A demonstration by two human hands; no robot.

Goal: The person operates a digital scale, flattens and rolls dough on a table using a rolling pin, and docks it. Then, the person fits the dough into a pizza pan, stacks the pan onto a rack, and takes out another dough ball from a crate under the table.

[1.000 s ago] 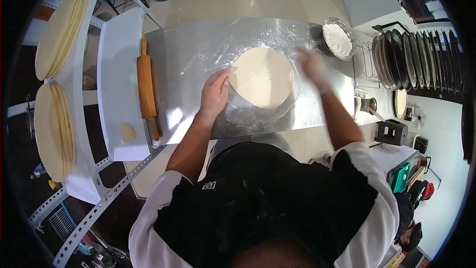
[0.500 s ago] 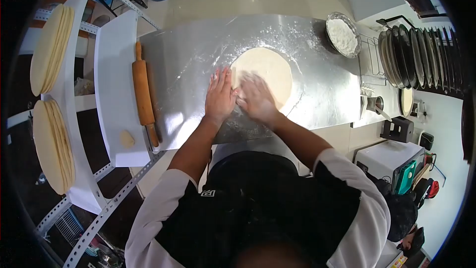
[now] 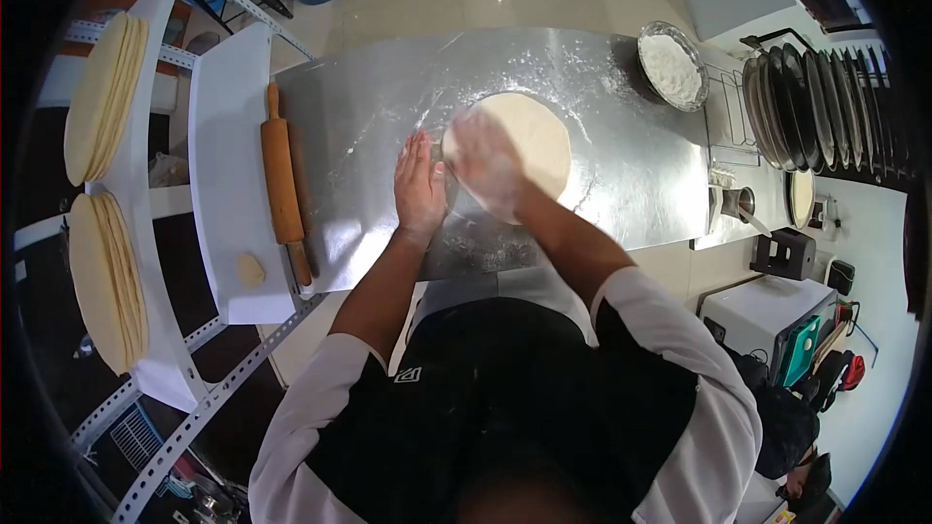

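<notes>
A round, flat sheet of dough (image 3: pixel 536 141) lies on the floured steel table (image 3: pixel 369 116). Just off its left edge, my left hand (image 3: pixel 419 186) is laid flat with its fingers stretched out, holding nothing. My right hand (image 3: pixel 488 165) is over the left part of the dough and covers it there. Motion smears its fingers, so their exact pose is unclear.
A wooden rolling pin (image 3: pixel 281 180) lies at the table's left end. A bowl of flour (image 3: pixel 672 66) stands at the far right corner. Stacked dough rounds (image 3: pixel 105 281) rest on the left shelf (image 3: pixel 167 330). Dark round pans (image 3: pixel 806 107) stand in a rack at right.
My right hand has moved left and slightly away from me across the dough. My left hand has shifted a little left, apart from the dough's edge.
</notes>
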